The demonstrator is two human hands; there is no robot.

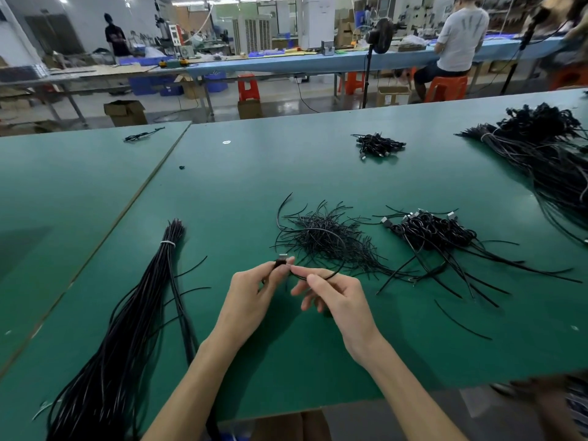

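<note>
Nearest, above the bare front of the green worktable [286, 361]: left hand [251, 294] pinching the USB plug [280, 261] of a single black cable [344, 253] between thumb and forefinger, right hand [334, 297] pinching the cord just beside that plug, remaining fingers loosely spread. Judged to be the start of coiling this cable for tying. Grip the plug firmly, yet without kinking the cord at its neck. Slide the right-hand pinch outward along the cord and lay even loops back into the left hand, all of one size, with no twist forced in. Mind the arc of cable rising from the right hand over the loose heap of short black ties [321, 240] just beyond: lift clear before drawing in, or risk dragging ties along. Take one tie from that heap only after closing the coil in the left hand. To the left, alongside the forearm, a long bundle of uncoiled cables [133, 313] bound with a white tie [167, 243]; best left undisturbed. To the right, past the ties, a pile of coiled cables [436, 232] with metal plugs, tails trailing toward the near edge; probably the place for the finished coil. Farther back, a smaller heap of coiled cables [378, 146] and, at far right, a large dark mass of cables [547, 154]. Beyond the table, more benches, orange stools [445, 87], a seated person [458, 43].
</note>
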